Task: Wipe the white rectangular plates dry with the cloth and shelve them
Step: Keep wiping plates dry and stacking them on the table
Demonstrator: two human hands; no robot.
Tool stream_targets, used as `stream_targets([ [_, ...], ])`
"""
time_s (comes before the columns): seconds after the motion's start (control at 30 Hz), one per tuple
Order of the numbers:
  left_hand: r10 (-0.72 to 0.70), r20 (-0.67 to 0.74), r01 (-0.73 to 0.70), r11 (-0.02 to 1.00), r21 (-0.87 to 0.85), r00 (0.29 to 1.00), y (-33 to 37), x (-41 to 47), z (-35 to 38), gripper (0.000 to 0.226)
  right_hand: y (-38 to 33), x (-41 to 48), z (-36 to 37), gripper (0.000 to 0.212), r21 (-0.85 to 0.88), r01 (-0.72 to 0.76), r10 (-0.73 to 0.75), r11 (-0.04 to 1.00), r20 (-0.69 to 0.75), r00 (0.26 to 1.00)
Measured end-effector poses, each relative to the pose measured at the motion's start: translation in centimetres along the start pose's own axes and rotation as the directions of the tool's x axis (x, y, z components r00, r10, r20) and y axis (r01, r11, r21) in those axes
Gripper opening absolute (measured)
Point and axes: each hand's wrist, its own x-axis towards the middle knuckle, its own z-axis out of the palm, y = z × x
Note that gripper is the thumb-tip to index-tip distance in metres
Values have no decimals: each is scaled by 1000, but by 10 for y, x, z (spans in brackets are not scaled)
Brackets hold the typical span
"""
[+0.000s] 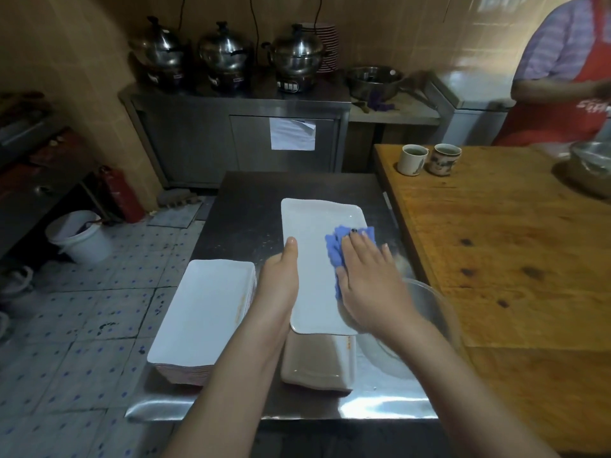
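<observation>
Your left hand [281, 279] holds the white plate [314, 223] by its left long edge. The thumb lies straight along the top of the rim and the other fingers are out of sight underneath. Your right hand [367, 279] is spread flat, fingers straight, pressing the blue cloth [334, 249] down on the right half of that plate. Bunched cloth shows past your fingertips and along the thumb side of your palm.

The plate runs lengthwise away from you between your two hands, over the steel bench [251, 200]. Its near end overlaps a second stack of plates [317, 361], which sits in shadow under your wrists. You cannot tell whether the far end rests on the bench or is lifted clear.

Just left of your left forearm stands a taller stack of white plates [205, 309], set close to the bench's left edge. Beneath your right wrist and forearm sits a clear glass bowl [429, 312], near the right edge of the bench.

Right of your right hand a wooden bench [496, 259] butts up against the steel one. Two mugs [411, 160] stand side by side at its far left corner, well beyond your hands. A person in a red apron [568, 77] stands at its far right end. Far to the left of your left hand, on the tiled floor, are a white bucket [79, 239] and a red fire extinguisher [119, 193].
</observation>
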Motion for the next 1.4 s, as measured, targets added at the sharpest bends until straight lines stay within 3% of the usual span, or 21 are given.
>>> stream_targets([
  [0.07, -23, -4, 23, 999, 25, 1000, -2, 2, 1, 44, -1, -26, 4, 63, 39, 16, -18, 999, 50, 999],
  [0.17, -43, 19, 43, 999, -15, 999, -7, 0, 10, 43, 11, -18, 5, 53, 41, -21, 16, 999, 108, 994],
  [0.3, -44, 65, 43, 999, 8, 997, -9, -7, 27, 44, 17, 31, 0, 53, 4, -134, 134, 991, -25, 991],
  [0.4, -43, 51, 45, 998, -32, 998, -7, -7, 33, 43, 9, 54, -5, 54, 48, -161, 162, 986, -16, 987],
  [0.53, -42, 27, 43, 999, -24, 999, -6, -4, 32, 46, -8, 60, -4, 53, 220, 37, -42, 975, 20, 999],
  [0.6, -40, 18, 40, 999, -5, 999, -4, -5, 30, 47, -12, 52, -7, 52, 278, 177, -201, 944, 59, 978],
  [0.67, -60, 1, 60, 998, 35, 998, -2, -3, 26, 50, -11, 39, -12, 49, 362, 216, -274, 907, 116, 955],
  [0.77, -125, -14, 124, 992, -26, 992, 1, 3, 19, 43, 4, 20, -11, 48, 185, 299, -325, 936, 127, 937],
  [0.87, -94, -2, 94, 990, -102, 996, 0, 1, 22, 42, 26, 21, -9, 50, 17, 178, -179, 984, 83, 980],
  [1.0, -69, 27, 72, 992, -100, 997, -7, -2, 38, 42, 30, 53, -12, 57, -50, -78, 80, 996, 28, 996],
  [1.1, -70, 22, 72, 992, -108, 997, -8, 1, 40, 40, 16, 68, -8, 60, 91, -105, 98, 990, 80, 992],
  [1.2, -42, -23, 40, 996, -79, 999, -5, 7, 36, 38, 1, 54, -3, 52, 333, -50, 19, 941, 95, 995],
  [1.4, 3, -33, -8, 986, -167, 999, 1, 11, 33, 41, -25, -10, -5, 63, 438, 133, -222, 889, 158, 962],
])
